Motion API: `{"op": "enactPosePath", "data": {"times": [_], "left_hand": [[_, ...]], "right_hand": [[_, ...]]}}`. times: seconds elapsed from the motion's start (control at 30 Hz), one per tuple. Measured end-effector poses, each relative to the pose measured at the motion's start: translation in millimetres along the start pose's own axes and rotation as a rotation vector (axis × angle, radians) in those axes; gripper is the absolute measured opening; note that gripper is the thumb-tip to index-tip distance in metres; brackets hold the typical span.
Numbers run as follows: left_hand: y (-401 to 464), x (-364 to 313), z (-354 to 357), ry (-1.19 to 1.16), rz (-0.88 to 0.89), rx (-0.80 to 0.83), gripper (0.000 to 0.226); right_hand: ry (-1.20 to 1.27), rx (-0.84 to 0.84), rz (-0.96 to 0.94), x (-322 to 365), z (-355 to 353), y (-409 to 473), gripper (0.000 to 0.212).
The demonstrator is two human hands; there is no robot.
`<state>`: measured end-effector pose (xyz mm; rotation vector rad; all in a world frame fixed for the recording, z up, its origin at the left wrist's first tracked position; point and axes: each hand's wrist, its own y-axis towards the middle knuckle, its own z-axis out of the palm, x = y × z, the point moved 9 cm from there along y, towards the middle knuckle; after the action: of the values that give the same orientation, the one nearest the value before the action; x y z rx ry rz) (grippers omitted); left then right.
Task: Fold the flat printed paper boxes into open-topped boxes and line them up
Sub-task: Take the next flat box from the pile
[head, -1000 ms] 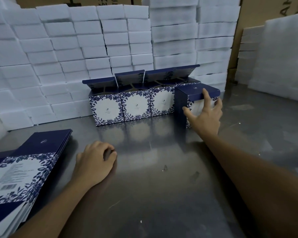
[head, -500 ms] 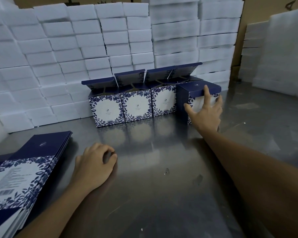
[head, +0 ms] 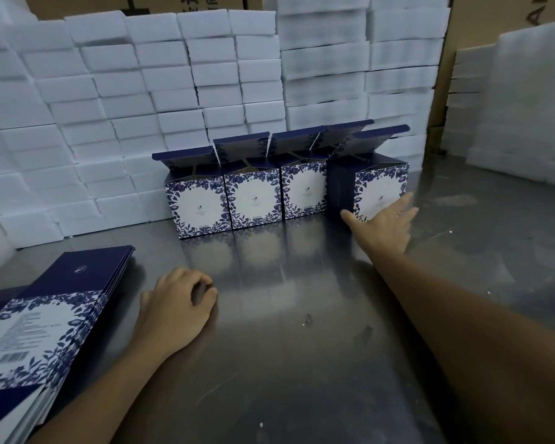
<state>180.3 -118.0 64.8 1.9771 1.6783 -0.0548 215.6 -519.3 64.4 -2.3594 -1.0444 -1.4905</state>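
Several folded blue-and-white floral boxes stand in a row on the steel table (head: 302, 363), lids up, against the foam stacks. The rightmost box (head: 378, 187) sits slightly forward of the others, its lid raised. My right hand (head: 385, 224) lies in front of it with straight fingers, fingertips touching its lower front face and thumb by its left corner. My left hand (head: 177, 309) rests on the table with loosely curled fingers, holding nothing. A stack of flat printed boxes (head: 42, 328) lies at the lower left.
White foam blocks (head: 141, 91) are piled high behind the row. Taller foam sheets (head: 526, 107) lean at the right. Brown cartons (head: 481, 14) stand behind them. Bare steel stretches to the right of the last box.
The rightmost box's lid has gone from folded down to raised. My right hand slid from gripping the box's top down to its lower front. The left hand stayed put.
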Motion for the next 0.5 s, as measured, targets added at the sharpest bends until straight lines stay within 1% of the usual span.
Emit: {"op": "enactPosePath", "data": {"times": [0.07,0.13,0.2,0.27,0.37,0.43,0.5], "left_hand": [[-0.7,-0.4,-0.1,0.004,-0.003,0.004,0.005],[-0.8,-0.8,-0.8,0.000,-0.003,0.003,0.002],[-1.1,-0.8,-2.5,-0.018,-0.008,-0.002,0.004],[-2.2,-1.3,-4.3,-0.029,-0.013,-0.011,0.008],[-3.7,-1.5,-6.1,-0.075,-0.020,-0.020,0.013],[-5.6,-0.1,-8.1,-0.111,-0.019,-0.034,0.018],[-8.5,2.6,-10.1,-0.143,-0.024,-0.054,0.020]], "right_hand": [[-0.078,-0.022,0.014,1.0,-2.1,-11.6,0.119],[-0.122,-0.064,0.000,5.5,-5.8,-25.3,0.100],[-0.159,-0.066,-0.013,9.9,-6.9,-39.4,0.078],[-0.194,0.021,-0.043,14.7,-0.3,-53.9,0.056],[-0.162,0.193,-0.111,26.8,10.3,-82.6,0.032],[-0.172,0.293,-0.212,42.1,21.0,-107.0,0.021],[-0.211,0.396,-0.349,60.7,36.1,-136.3,0.017]]}}
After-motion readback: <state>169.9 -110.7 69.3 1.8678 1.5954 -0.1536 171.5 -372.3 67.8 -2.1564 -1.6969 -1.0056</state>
